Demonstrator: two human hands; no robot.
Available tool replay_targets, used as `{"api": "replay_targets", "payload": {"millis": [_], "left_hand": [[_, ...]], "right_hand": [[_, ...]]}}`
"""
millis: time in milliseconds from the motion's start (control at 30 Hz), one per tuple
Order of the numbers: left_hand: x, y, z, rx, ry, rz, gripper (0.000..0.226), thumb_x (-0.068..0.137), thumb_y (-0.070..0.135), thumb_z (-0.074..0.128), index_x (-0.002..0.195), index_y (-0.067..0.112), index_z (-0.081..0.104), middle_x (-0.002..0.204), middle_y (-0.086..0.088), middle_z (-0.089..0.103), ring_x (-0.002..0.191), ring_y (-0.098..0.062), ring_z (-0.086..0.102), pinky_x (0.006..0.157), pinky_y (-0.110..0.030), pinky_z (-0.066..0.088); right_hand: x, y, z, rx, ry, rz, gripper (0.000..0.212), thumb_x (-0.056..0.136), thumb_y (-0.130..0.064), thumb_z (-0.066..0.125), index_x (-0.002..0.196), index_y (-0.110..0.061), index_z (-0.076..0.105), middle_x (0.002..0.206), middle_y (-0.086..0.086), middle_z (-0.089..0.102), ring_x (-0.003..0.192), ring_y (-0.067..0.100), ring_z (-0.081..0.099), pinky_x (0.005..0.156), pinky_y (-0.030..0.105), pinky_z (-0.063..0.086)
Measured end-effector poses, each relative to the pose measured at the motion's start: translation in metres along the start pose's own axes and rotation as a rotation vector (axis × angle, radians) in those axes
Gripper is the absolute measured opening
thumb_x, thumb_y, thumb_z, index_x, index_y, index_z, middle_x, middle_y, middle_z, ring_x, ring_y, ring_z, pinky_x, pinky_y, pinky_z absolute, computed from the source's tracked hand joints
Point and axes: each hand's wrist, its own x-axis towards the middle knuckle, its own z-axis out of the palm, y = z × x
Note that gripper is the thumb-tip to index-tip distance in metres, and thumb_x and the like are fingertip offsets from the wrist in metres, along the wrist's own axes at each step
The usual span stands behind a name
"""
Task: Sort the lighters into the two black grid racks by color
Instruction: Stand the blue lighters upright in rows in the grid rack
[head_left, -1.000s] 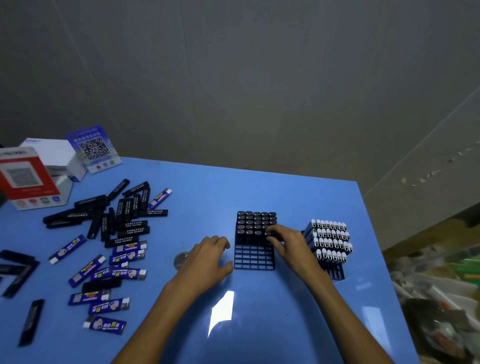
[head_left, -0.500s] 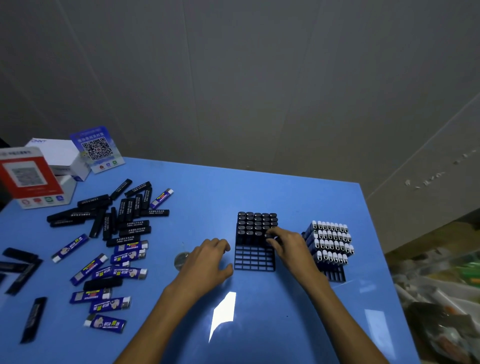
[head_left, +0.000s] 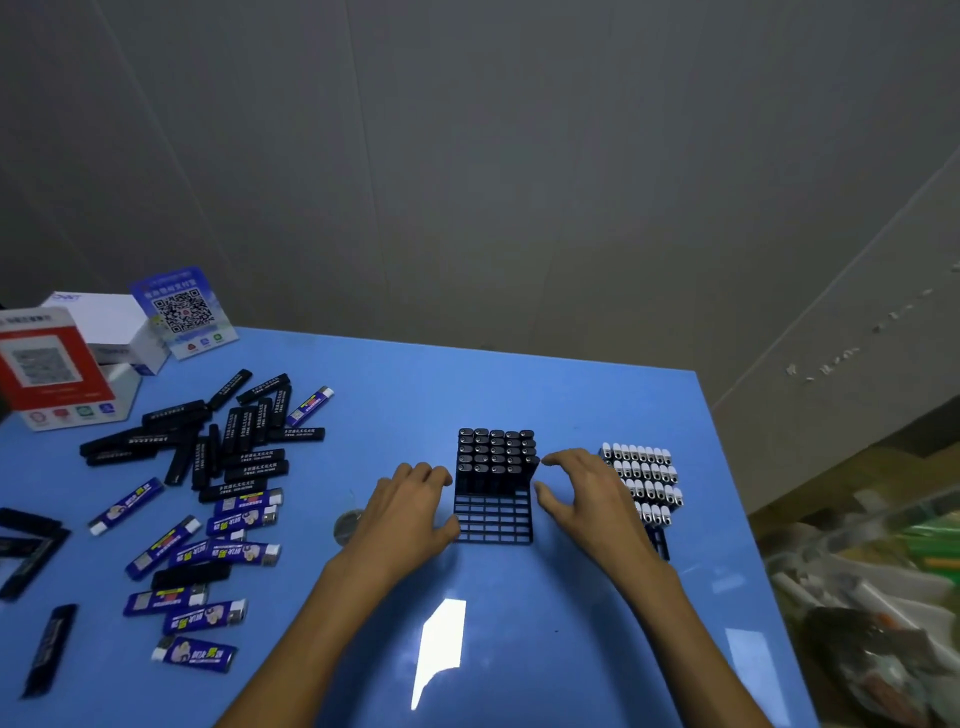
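Two black plastic grid racks stand on the glossy blue surface (head_left: 519, 649). The nearer black grid rack (head_left: 493, 517) sits at the centre; its far part holds about twenty-five upright black lighters (head_left: 496, 457) in five rows of five, and its near rows are bare cells. The second rack (head_left: 658, 543), at 3 o'clock of the first, is mostly hidden behind the right wrist and carries roughly thirty upright white-capped lighters (head_left: 644, 475).

The left hand (head_left: 405, 512) rests at 9 o'clock of the centre rack, fingers loosely curled and holding nothing, the thumb touching the rack's near left corner. The right hand (head_left: 587, 496) is at 3 o'clock of that rack, between the two racks, fingers spread and bent around empty air, the forefinger tip close to the black lighters' right edge; whether it touches I cannot tell.

At 9 to 10 o'clock lies a loose heap of about twenty black lighters (head_left: 234, 441) lying flat, and nearer, about a dozen blue printed lighters (head_left: 228, 551) with silver or white ends. A few more black ones lie at the far left edge. A small round disc (head_left: 347, 526) lies just left of the left wrist.

At 10 o'clock stand a white box (head_left: 111, 325), a red-and-white QR sign (head_left: 49, 364) and a blue QR card (head_left: 182, 312). Grey wall panels rise behind; clutter fills the floor at 4 o'clock.
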Motion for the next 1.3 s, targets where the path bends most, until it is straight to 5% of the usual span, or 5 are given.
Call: {"api": "replay_targets", "payload": {"millis": [333,767,1133,1300], "left_hand": [[-0.043,-0.013,0.009,0.062,0.049,-0.112,0.052,0.093,0.043,0.048,0.139,0.021,0.039,0.136,0.003,0.043,0.125,-0.018,0.036,0.102,-0.032,0.033],[-0.119,-0.126,-0.026,0.054,0.11,-0.248,0.061,0.085,0.045,0.057,0.139,0.022,0.038,0.136,0.002,0.04,0.127,-0.021,0.035,0.104,-0.036,0.034],[-0.167,-0.273,-0.035,0.057,-0.042,-0.105,0.097,0.075,0.054,0.067,0.152,0.024,0.016,0.139,0.002,0.034,0.127,-0.021,0.03,0.104,-0.034,0.033],[-0.171,-0.286,-0.016,0.088,-0.103,-0.005,0.11,0.072,0.057,0.071,0.153,0.021,0.007,0.157,-0.002,0.005,0.142,-0.026,0.009,0.115,-0.04,0.021]], "right_hand": [[-0.017,-0.029,0.015,-0.1,-0.186,-0.13,0.048,0.089,-0.04,0.061,0.131,-0.018,0.053,0.125,0.0,0.056,0.115,0.022,0.049,0.101,0.032,0.033],[-0.01,-0.137,0.071,-0.07,-0.216,-0.261,0.048,0.087,-0.039,0.065,0.128,-0.015,0.057,0.126,0.003,0.058,0.119,0.025,0.052,0.103,0.034,0.033],[-0.025,-0.263,0.156,-0.029,-0.235,-0.085,0.047,0.093,-0.039,0.058,0.135,-0.021,0.048,0.135,-0.002,0.051,0.125,0.019,0.044,0.105,0.025,0.024],[-0.049,-0.272,0.163,-0.043,-0.222,0.024,0.043,0.09,-0.035,0.062,0.13,-0.019,0.054,0.128,0.001,0.055,0.121,0.022,0.049,0.105,0.031,0.03]]}}
